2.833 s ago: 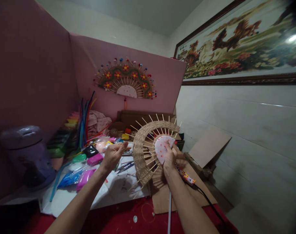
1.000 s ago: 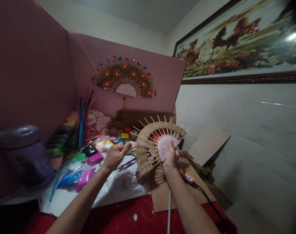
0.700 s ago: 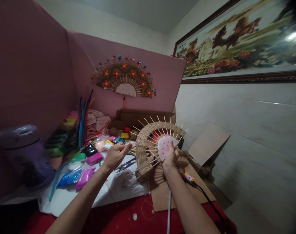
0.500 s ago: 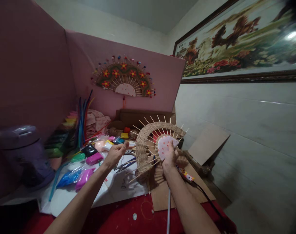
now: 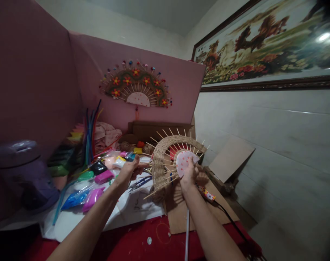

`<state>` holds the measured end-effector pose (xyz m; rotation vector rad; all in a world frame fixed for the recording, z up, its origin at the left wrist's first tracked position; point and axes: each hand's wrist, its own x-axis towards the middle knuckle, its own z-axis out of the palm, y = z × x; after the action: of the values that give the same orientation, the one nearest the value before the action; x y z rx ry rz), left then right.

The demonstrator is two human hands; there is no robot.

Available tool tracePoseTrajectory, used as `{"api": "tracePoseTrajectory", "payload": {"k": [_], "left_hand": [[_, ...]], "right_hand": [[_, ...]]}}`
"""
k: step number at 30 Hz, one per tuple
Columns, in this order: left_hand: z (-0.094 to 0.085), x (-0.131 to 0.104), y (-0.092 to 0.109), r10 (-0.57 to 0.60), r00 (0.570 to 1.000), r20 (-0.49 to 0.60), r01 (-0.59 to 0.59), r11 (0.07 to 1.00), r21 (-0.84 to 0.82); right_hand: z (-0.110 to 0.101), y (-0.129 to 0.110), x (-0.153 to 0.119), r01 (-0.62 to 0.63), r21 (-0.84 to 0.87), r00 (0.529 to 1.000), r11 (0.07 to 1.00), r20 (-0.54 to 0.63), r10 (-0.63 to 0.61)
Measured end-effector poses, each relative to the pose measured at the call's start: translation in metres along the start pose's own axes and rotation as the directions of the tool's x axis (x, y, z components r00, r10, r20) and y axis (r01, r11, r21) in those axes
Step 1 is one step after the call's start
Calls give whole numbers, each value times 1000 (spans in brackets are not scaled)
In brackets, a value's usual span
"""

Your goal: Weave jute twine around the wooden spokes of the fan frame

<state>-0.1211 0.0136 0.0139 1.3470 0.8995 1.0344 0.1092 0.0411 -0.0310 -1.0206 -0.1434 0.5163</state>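
r hand [image 5: 189, 175] right of ctr, grip closed on woven fan [image 5: 159, 165], thumb on dotted base [image 5: 182, 163]; l hand [image 5: 130, 171] left of ctr, thumb up, can't tell grip state

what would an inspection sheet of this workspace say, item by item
Surface: red cloth under white sheet and cardboard; small scraps on cloth
Job's things: woven fan, bare stick ends, spotted centre
Clutter: coloured packets, blue snips
Hands: right hand grips the spotted centre; left hand beside the fan, contact unclear
Cables: black cable from flower-patterned tool crosses cardboard
Surroundings: flower-decorated fan on pink panel; framed horse picture on wall
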Motion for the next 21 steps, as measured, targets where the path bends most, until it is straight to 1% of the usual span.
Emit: {"api": "tracePoseTrajectory", "payload": {"k": [3, 5, 7, 11, 16, 21], "left_hand": [[-2, 1, -2, 97, 994, -44, -88, 981, 170], [-3, 2, -3, 178, 983, -53, -156, 945, 289], [-3, 3, -3, 261, 964, -39, -228, 898, 377], [-2, 3, -5, 377, 926, -3, -329, 812, 483], [0, 0, -6, 503, 861, 74, -428, 639, 639], [4, -7, -1, 554, 818, 153, -464, 480, 744]], "right_hand": [[1, 3, 4, 14, 8, 1000, 1000, -28, -13], [1, 4, 6, 15, -10, 999, 1000, -51, -16], [1, 5, 7, 18, -39, 997, 999, -77, -21], [0, 4, 7, 10, -69, 995, 998, -103, -17], [-1, 3, 7, 2, -114, 994, 993, -104, -14], [-2, 4, 10, 9, -113, 996, 994, -86, -19]]}}
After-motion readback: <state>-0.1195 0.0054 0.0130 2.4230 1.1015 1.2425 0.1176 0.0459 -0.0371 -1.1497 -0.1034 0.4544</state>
